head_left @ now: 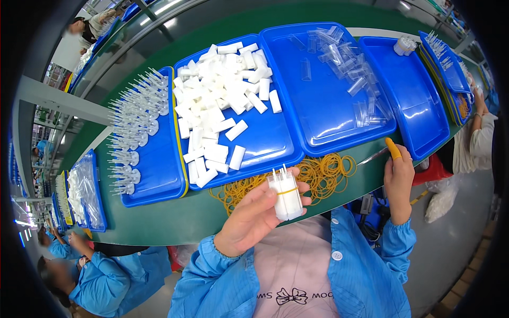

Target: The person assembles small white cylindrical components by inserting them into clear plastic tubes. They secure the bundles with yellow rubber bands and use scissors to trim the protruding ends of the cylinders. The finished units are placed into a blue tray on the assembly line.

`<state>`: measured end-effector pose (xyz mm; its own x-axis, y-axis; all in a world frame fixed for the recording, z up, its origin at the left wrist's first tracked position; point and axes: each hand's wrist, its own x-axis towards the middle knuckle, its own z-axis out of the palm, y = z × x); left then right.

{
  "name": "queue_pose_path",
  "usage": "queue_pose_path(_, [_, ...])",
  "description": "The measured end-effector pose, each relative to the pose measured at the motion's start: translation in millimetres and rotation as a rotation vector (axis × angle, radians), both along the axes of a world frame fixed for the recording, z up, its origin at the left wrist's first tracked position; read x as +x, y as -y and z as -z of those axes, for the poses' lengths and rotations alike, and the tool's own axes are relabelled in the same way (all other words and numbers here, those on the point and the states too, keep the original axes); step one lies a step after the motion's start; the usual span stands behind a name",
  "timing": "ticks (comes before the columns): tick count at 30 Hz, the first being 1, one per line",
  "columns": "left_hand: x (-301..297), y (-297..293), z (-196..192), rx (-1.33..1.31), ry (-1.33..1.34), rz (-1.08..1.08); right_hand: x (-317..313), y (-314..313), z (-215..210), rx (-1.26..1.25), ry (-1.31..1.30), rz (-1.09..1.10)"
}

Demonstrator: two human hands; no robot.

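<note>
My left hand (pixel 254 212) grips a small clear plastic holder (pixel 287 197) with a white block inside. A yellow rubber band circles the holder's middle, and thin pale prongs stick up from its top. My right hand (pixel 398 172) is off to the right by the table edge, near the tray corners. Its index finger wears a yellow finger cot and points up, apart from the thumb; I see nothing held there. A thin shiny strip (pixel 373 156) lies beside these fingertips. Behind the holder is a pile of yellow rubber bands (pixel 331 172).
Blue trays line the green table (pixel 159 220). The left tray (pixel 154 193) bears rows of pronged clear pieces (pixel 139 116); others hold white blocks (pixel 222 100), clear plastic sleeves (pixel 347 63) and a small clear cluster (pixel 405 46). Co-workers (pixel 106 281) sit at both sides.
</note>
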<state>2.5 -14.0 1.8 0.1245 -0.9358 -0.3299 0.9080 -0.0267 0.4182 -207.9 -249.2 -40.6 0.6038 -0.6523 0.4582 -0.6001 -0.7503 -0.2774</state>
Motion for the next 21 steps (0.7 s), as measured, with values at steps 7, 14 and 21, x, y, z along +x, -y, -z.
queue_pose_path(7, [-7,3,2,-0.006,0.028,0.075,44,-62,-65,0.710,0.269,-0.607])
queue_pose_path(14, [-12,0,1,-0.064,0.026,0.174,70,-93,-78,0.415,0.031,-0.720])
queue_pose_path(21, [-16,-4,10,-0.024,0.298,0.129,69,-96,-73,0.372,0.056,-0.724])
